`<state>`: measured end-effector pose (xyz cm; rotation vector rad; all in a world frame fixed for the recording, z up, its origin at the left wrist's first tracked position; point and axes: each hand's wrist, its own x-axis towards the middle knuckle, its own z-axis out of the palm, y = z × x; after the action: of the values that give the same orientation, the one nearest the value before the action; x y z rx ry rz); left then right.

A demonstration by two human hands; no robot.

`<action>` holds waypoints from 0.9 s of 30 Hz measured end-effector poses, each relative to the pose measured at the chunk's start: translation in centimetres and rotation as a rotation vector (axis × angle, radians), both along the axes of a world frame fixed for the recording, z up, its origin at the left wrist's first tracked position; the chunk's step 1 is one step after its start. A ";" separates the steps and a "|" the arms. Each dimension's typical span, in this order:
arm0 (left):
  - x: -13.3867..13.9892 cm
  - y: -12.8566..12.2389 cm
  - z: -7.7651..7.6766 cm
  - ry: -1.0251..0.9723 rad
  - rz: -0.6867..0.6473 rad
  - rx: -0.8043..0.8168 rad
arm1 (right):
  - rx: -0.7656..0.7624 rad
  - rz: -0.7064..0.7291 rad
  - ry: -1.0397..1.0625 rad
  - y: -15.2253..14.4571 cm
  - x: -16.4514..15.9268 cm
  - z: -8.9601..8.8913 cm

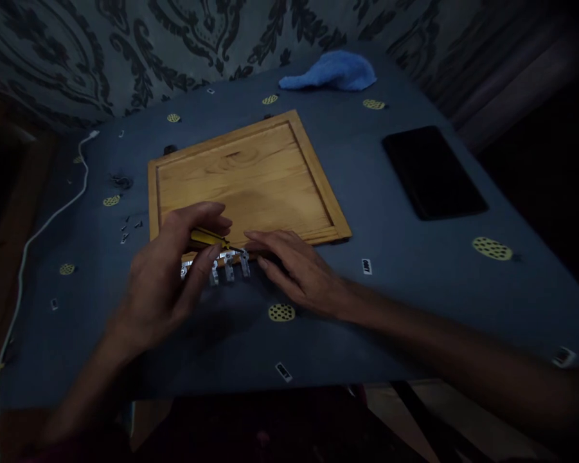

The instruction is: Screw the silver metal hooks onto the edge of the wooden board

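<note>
A framed wooden panel (pixel 241 173) lies flat on the table. Along its near edge runs a metal hook rail (pixel 229 267) with several hooks pointing toward me. My left hand (pixel 161 273) holds a yellow-and-black screwdriver (pixel 206 238), its shaft pointing right to the rail's right end. Closed at the fingertips, my right hand (pixel 299 267) rests at that same end, close to the screwdriver's tip. Whether it pinches a small part there is hidden. The left hand covers some of the rail.
Several small screws (pixel 125 238) and a dark tangled bit (pixel 120 181) lie left of the panel. A white cable (pixel 53 222) runs down the table's left side. A blue cloth (pixel 337 71) lies at the back, a black tablet-like slab (pixel 434 172) at right.
</note>
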<state>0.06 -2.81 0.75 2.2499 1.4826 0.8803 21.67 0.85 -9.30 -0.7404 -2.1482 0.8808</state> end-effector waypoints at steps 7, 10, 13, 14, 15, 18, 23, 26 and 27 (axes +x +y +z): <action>-0.8 0.4 0.3 0.063 -0.035 -0.044 | 0.049 -0.011 -0.018 0.0 0.1 -0.1; -0.6 0.3 0.3 0.078 -0.014 -0.008 | 0.041 -0.012 -0.026 0.1 0.1 -0.3; -0.2 0.0 0.1 0.086 0.018 0.004 | 0.035 -0.019 -0.032 0.0 0.1 -0.5; -0.1 -0.1 0.0 0.084 0.033 0.007 | 0.034 -0.020 -0.033 0.0 0.1 -0.5; 0.1 -0.2 0.0 0.084 0.050 0.014 | 0.034 -0.021 -0.033 0.0 0.1 -0.5; 0.6 -0.4 -0.2 0.080 0.080 0.043 | 0.038 -0.022 -0.021 0.1 0.0 -0.5; 1.1 -0.5 -0.4 0.051 0.112 0.056 | 0.056 -0.014 0.005 0.1 -0.2 -0.7; 1.1 -0.6 -0.6 0.062 0.115 0.077 | 0.067 -0.009 0.008 0.1 -0.1 -0.8; 1.1 -0.6 -0.7 0.060 0.114 0.084 | 0.068 -0.008 0.008 0.1 -0.1 -0.7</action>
<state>1.14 -3.37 0.03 2.2887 1.6440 0.9329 21.57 0.96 -10.04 -0.7101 -2.1559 0.8008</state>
